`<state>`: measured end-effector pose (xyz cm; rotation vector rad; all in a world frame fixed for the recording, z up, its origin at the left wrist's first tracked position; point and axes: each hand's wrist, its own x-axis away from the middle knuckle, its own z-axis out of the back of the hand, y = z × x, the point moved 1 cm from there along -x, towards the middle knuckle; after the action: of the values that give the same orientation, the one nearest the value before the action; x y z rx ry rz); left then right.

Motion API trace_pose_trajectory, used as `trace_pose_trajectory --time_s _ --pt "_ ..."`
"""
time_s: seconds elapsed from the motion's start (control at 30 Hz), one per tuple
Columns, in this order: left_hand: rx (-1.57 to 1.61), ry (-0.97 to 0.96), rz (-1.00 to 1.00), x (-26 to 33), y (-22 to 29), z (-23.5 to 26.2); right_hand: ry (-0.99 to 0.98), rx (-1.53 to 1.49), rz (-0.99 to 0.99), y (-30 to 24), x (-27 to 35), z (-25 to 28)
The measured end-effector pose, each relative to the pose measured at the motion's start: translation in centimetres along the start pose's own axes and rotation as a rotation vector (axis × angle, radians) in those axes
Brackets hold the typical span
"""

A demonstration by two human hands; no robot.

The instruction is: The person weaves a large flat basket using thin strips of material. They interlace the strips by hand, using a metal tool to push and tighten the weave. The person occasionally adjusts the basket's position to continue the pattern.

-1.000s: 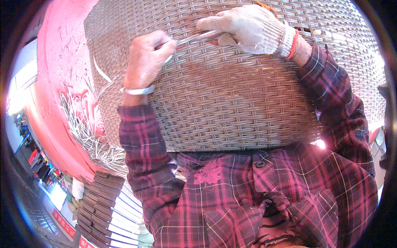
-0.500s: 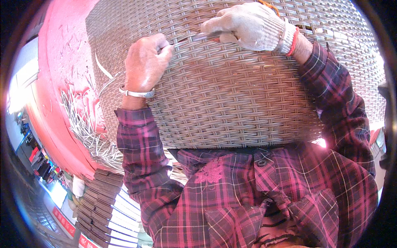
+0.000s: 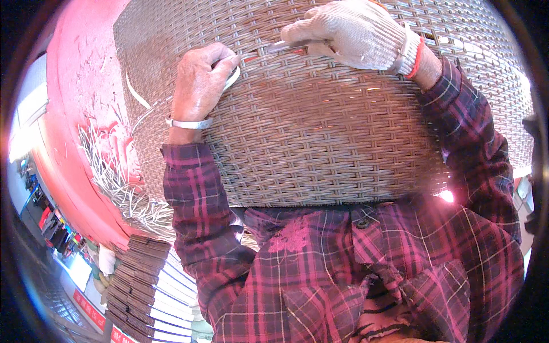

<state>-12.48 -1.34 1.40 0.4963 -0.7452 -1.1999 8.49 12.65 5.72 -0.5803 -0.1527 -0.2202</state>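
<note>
We are weaving a large brown wicker panel that curves across our lap and fills most of the view. Our left hand is bare, with a pale band at the wrist; its fingers are closed together on a flat pale strand, pinched against the weave. Just right of it, our right hand, in a white knit glove with a red cuff edge, is clamped on a slim metal tool whose tip slips under the weave between the two hands.

We judge the step in hand to be threading: the tool lifts a gap while the strand is fed in. The next move seems to call for keeping that gap open and guiding the strand end through without kinking it.

Compared with half a second ago, the left hand has opened slightly from a fist on the panel to show the strand looped beside its fingers, and the tool is visible again under the gloved hand.

Below the left hand, loose pale strand ends hang over a red surface.
</note>
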Motion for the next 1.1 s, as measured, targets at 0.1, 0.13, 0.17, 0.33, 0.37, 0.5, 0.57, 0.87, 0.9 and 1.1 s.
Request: trace_pose_trajectory --time_s 0.1,0.13,0.17,0.33,0.37,0.5,0.57,0.87,0.9,1.1 --pt "-0.034 0.000 -0.057 -0.5 -0.1 -0.7 -0.096 0.002 -0.080 -0.2 0.2 0.2" --pt "-0.036 0.000 -0.086 -0.8 0.0 -1.0 -0.065 0.023 -0.066 -0.3 0.4 0.4" --pt "-0.035 -0.008 -0.102 -0.9 0.1 -1.4 -0.035 0.041 -0.051 -0.4 0.5 0.4" --pt "-0.184 0.111 -0.164 -1.1 0.7 -3.8 -0.074 0.274 -0.105 -0.9 0.2 -0.1" --pt "-0.197 0.108 -0.163 -1.2 0.6 -3.9 -0.109 0.322 -0.073 -1.1 -0.1 -0.4" --pt "-0.053 0.077 -0.120 -1.2 0.1 -3.3 -0.085 0.464 0.004 -1.6 -1.3 -1.4" --pt "0.107 0.038 -0.124 -0.7 0.2 -2.4 -0.073 0.428 0.061 -1.5 -1.2 -1.3" --pt "0.258 -0.077 -0.001 1.7 0.0 -0.2 -0.101 0.436 -0.015 -1.7 0.5 0.0" --pt "0.191 -0.002 0.003 1.7 -0.3 0.1 -0.059 0.418 0.009 -1.5 1.3 0.3" --pt "-0.063 0.250 -0.120 1.5 0.3 0.7 0.046 0.417 -0.088 0.9 5.8 2.4"
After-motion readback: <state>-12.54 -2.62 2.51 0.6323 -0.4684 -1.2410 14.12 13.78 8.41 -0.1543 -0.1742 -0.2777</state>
